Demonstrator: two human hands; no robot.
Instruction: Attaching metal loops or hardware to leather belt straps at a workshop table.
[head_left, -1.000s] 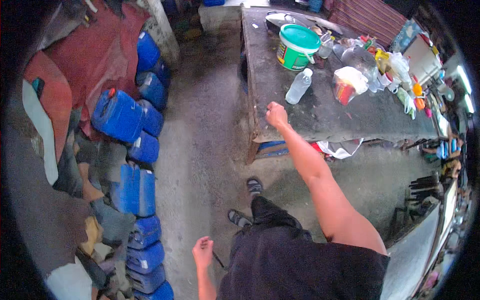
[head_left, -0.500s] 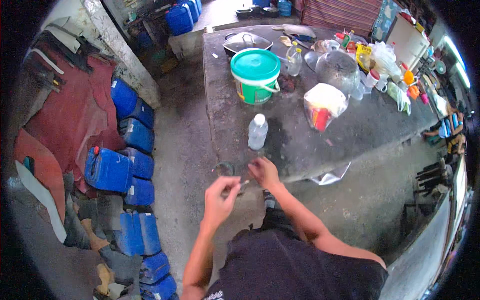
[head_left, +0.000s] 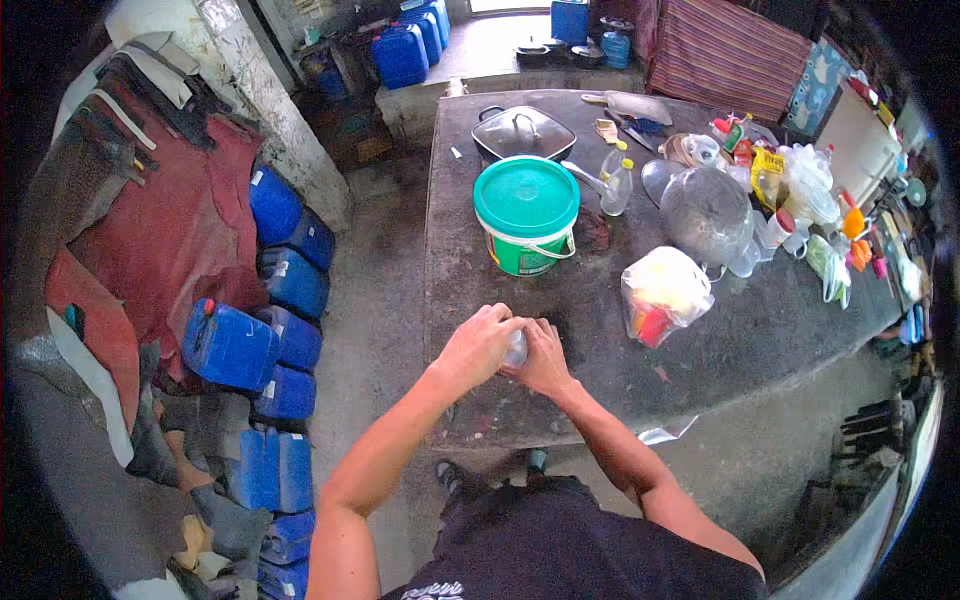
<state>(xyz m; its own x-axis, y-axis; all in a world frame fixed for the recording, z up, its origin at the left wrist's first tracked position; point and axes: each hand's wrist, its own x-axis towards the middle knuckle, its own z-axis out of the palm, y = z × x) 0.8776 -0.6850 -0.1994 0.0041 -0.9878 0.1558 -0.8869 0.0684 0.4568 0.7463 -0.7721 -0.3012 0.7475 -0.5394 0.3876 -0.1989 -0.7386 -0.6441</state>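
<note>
I have both hands on the bottle [head_left: 516, 349] now. Half a second ago it stood free on the counter [head_left: 735, 345], the hands just short of it and the left pinching something small and pale. At this moment my left hand [head_left: 482, 346] and my right hand [head_left: 545, 358] are closed around it from either side, fingertips meeting over it, near the counter's front edge. I can't see the pale bit any more, and the cap is hidden. What shows of the bottle is translucent plastic; I can't tell what it holds.

The counter is dark, matte and scuffed. Beyond the hands stands a round green tub [head_left: 527, 215] with a smooth lid pressed on, its contents out of sight. Behind it sits a squarish pan [head_left: 523, 135] under a glass lid. To the right, a thin clear bag [head_left: 668, 295] holds something whitish and something red, near a rounded, dull metal vessel [head_left: 706, 215]. Two slim clear bottles [head_left: 617, 190] wear yellow caps.
</note>
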